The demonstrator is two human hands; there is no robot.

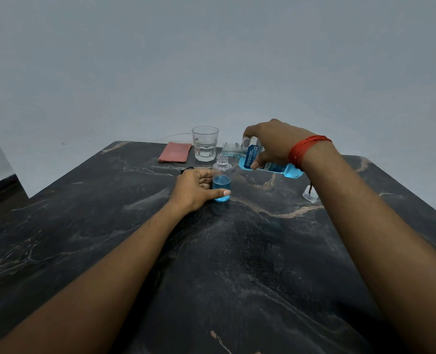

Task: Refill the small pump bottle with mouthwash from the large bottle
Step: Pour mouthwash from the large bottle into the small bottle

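Observation:
A small clear bottle (222, 183) stands upright on the dark marble table (237, 264), uncapped and about half full of blue liquid. My left hand (195, 189) grips its lower body, thumb across the front. My right hand (273, 145) holds the large mouthwash bottle (252, 155) tipped nearly on its side, its open neck right above the small bottle's mouth. Blue mouthwash pools in the large bottle's lower end. A clear cap (310, 194) lies on the table under my right wrist. A black object (186, 169), partly hidden, lies behind my left hand.
An empty drinking glass (205, 143) stands at the table's far edge, just behind the bottles. A folded pink cloth (175, 152) lies to its left. A plain grey wall rises behind the table. The table's left edge drops to a dark floor.

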